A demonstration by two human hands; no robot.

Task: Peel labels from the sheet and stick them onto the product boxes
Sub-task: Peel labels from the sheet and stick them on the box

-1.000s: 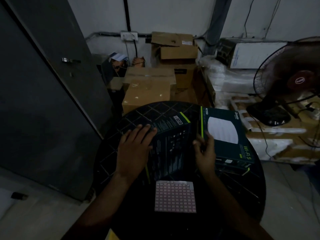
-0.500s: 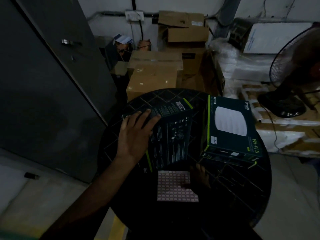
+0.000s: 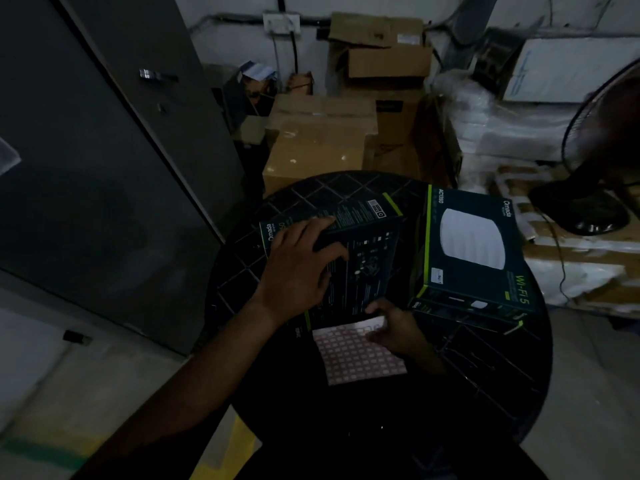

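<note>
Presently: left hand (image 3: 298, 271) spread flat on the left box (image 3: 360, 265); right hand (image 3: 394, 327) seemingly pinching the label sheet (image 3: 356, 355) at its far edge; second box (image 3: 474, 258) right.

Dim storeroom or stockroom: stacked cardboard cartons (image 3: 320, 140), plastic-wrapped white goods (image 3: 491, 133), a grey metal door (image 3: 86, 188), bare concrete floor (image 3: 595, 393).

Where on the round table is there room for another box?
Bare table lies right of the label sheet, below the right box. The middle is crowded: left hand on the left box, right hand at the sheet.
</note>
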